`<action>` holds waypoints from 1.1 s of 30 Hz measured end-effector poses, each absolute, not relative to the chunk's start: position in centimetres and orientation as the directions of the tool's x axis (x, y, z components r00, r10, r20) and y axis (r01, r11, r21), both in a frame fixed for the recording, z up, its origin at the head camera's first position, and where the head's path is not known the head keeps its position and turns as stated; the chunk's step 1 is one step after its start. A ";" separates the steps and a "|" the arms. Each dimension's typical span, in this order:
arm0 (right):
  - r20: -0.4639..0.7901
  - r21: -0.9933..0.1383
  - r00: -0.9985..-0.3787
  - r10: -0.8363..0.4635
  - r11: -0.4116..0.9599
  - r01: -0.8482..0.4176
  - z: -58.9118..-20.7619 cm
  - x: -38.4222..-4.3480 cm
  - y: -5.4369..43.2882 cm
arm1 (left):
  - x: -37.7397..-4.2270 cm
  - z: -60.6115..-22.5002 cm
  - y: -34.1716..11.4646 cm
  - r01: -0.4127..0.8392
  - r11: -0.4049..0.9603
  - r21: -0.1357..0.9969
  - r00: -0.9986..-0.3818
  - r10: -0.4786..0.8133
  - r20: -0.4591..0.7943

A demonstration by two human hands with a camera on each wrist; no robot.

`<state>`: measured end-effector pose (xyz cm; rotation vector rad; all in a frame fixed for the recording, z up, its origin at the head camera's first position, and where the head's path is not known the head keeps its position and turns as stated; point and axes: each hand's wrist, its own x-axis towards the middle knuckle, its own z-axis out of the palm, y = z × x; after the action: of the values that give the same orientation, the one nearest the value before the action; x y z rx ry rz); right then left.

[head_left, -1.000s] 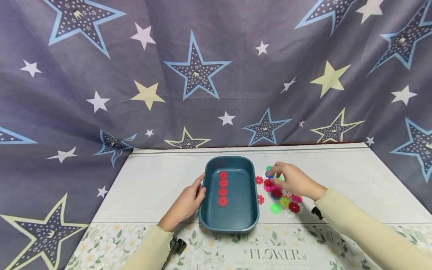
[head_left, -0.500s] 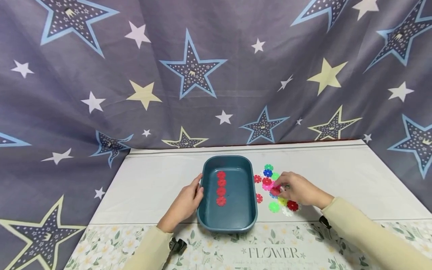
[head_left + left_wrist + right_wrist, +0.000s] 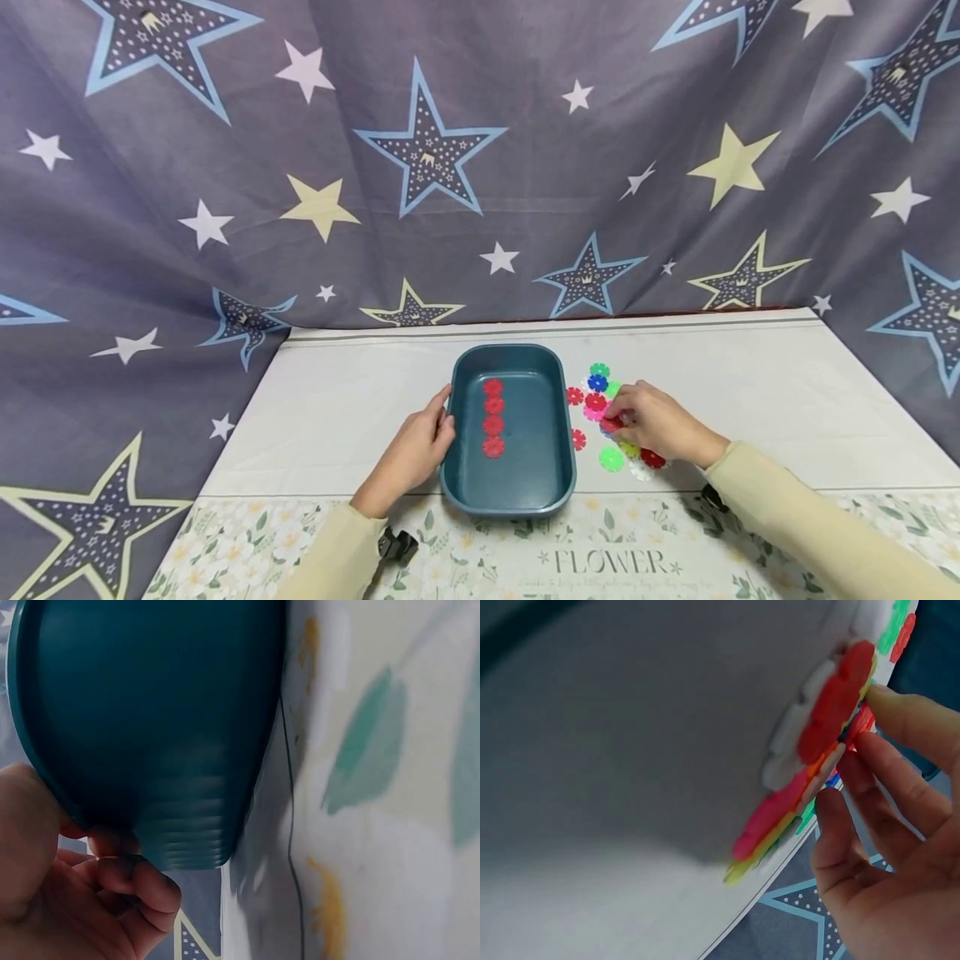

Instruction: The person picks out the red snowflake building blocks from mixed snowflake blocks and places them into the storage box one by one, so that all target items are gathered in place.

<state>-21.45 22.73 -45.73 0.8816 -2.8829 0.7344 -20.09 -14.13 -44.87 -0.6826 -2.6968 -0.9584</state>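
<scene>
My left hand grips the left side of a dark teal tray, and in the left wrist view its fingers curl at the tray's rim. Four-in-line is not counted here: several red flower-shaped discs form a column inside the tray. To the right, my right hand reaches into a loose pile of such discs and pinches a red flower-shaped disc between thumb and fingertips. In the right wrist view this red disc shows between the fingers, partly hidden.
Green, blue, pink, yellow and white discs lie around the right hand. Two red discs, one nearer and one farther, lie beside the tray's right wall. A star-patterned curtain hangs behind the table.
My right hand has come from the far end of the pile toward its middle, and its fingertips have closed on a red disc. The left hand stays at the tray.
</scene>
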 end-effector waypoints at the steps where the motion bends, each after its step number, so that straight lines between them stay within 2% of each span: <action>1: 0.173 -0.427 -0.838 -0.517 0.728 -0.537 -45.7 -21.5 22.6 | -20.1 -44.9 -14.1 0.487 0.683 0.544 -0.872 0.355 0.336; 14: 0.090 -0.410 -0.893 -0.442 0.800 -0.437 -45.0 -21.7 21.8 | -20.3 -44.8 -14.1 0.463 0.672 0.578 -0.886 0.347 0.307; 20: 0.034 -0.464 -0.907 -0.421 0.797 -0.387 -45.1 -22.0 21.2 | -20.2 -44.9 -14.1 0.454 0.676 0.580 -0.891 0.346 0.294; 33: 0.066 -0.437 -0.896 -0.438 0.795 -0.421 -45.2 -21.6 21.0 | -19.9 -44.8 -14.1 0.440 0.688 0.577 -0.898 0.347 0.272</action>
<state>-21.63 20.99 -45.20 0.7213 -3.0123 0.7190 -19.94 -14.13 -44.76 -0.6462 -2.7550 -0.9974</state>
